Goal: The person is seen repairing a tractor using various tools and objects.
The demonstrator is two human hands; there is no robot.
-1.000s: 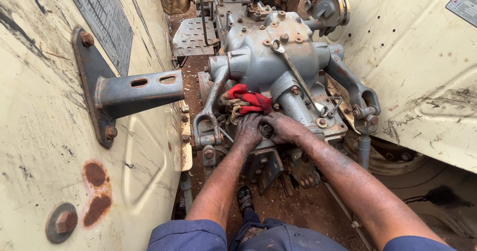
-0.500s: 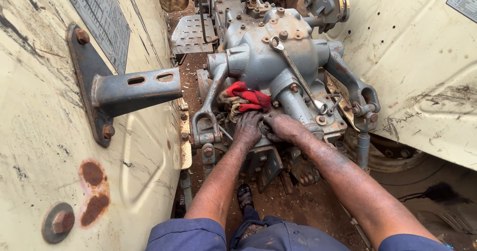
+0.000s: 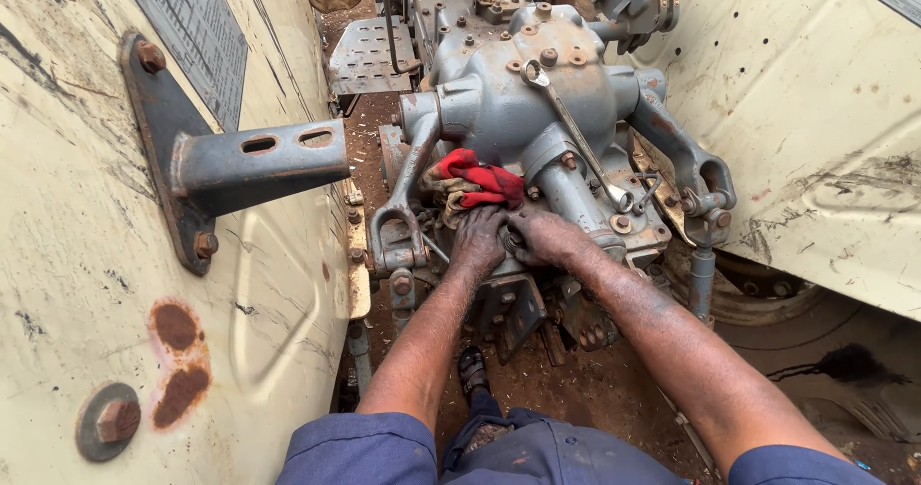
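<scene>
Both your hands are down low on the rear face of the grey gearbox housing (image 3: 537,92), right where the casting narrows. Your left hand (image 3: 477,240) is curled over a small dark fitting (image 3: 511,242) at the middle of that face, and your right hand (image 3: 549,238) presses in from the other side, the two hands touching. Fingers look closed around that part, though grease and shadow hide exactly what they pinch, so I cannot tell how firm the hold is. Judging from this, keep your wrists straight and work the part squarely; oily skin on oily metal slips easily. The red rag (image 3: 477,180) sits just above your left knuckles, handy for wiping your fingertips. The combination spanner (image 3: 574,130) lies loose along the top of the housing, so mind your elbows. The steel bracket (image 3: 251,164) juts out near your left forearm; stay clear.
</scene>
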